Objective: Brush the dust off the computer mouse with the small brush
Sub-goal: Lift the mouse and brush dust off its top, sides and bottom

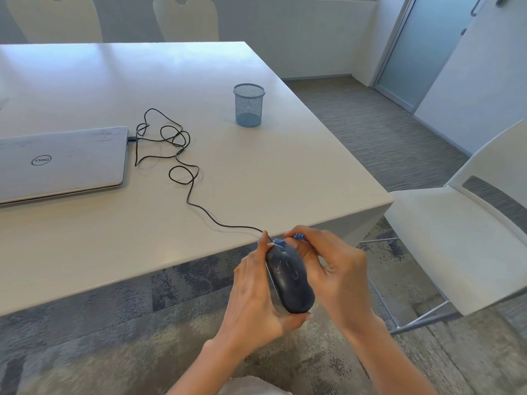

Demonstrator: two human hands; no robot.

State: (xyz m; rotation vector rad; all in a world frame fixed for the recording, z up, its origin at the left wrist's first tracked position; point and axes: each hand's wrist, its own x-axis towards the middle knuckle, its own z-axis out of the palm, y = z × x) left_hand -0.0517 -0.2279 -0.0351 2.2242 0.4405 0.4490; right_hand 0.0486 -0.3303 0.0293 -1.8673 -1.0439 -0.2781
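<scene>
A dark wired computer mouse (289, 280) is held in the air just off the table's near corner, its top facing up. My left hand (252, 297) cradles it from the left and below. My right hand (333, 269) pinches a small blue brush (281, 241), most of whose handle is hidden by my fingers. The brush's pale tip touches the mouse's front end by the cable. The black cable (182, 155) runs in loops across the table to the laptop.
A closed silver laptop (61, 163) lies at the left on the white table (256, 172). A blue mesh pen cup (248, 105) stands toward the far right. A white chair (467, 223) sits right of the table corner; two more chairs are behind.
</scene>
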